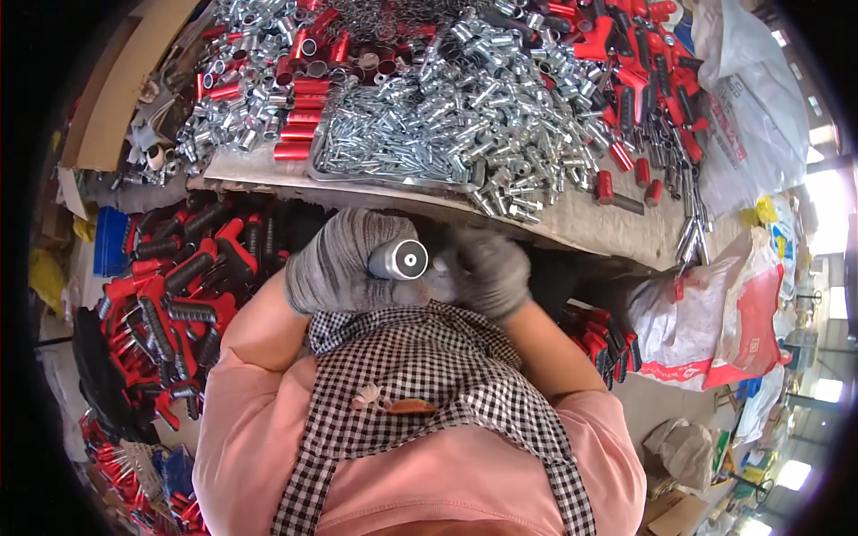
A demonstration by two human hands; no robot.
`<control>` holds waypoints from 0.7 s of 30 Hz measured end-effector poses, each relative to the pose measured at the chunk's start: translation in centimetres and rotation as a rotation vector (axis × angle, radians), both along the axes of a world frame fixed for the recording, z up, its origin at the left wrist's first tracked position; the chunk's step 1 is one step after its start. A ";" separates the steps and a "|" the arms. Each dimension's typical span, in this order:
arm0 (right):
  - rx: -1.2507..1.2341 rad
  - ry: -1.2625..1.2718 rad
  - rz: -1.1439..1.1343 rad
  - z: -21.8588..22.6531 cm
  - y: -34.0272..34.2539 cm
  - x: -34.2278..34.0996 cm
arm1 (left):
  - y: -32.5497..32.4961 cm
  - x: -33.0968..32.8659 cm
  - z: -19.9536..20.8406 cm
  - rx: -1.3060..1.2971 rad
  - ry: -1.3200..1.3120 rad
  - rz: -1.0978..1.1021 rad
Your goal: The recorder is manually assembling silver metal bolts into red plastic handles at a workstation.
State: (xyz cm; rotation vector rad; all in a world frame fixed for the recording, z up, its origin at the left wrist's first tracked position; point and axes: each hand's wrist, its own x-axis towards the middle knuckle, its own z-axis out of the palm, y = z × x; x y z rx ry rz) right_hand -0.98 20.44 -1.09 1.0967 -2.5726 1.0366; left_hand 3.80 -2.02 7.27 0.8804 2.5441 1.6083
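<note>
Our left hand (344, 261) curls closed around a silver cylinder (388, 261), its round end facing up toward us, just before the workbench (581, 219). Our right hand (493, 275), blurred, is close beside it; we cannot tell its grip.

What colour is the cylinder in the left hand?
The cylinder is silver-grey, seen best in the head view.
</note>
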 end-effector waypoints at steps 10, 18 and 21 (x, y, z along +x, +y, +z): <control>0.525 0.163 -0.179 -0.5 1.1 -5.0 | 1.1 0.0 -9.0 0.085 -0.207 0.205; 0.654 0.285 -0.189 -1.7 1.9 -4.8 | 0.5 0.2 -8.8 0.323 -0.389 0.133; 0.743 0.242 -0.190 -2.5 2.0 -5.7 | 0.7 -0.2 -7.6 0.357 -0.203 0.076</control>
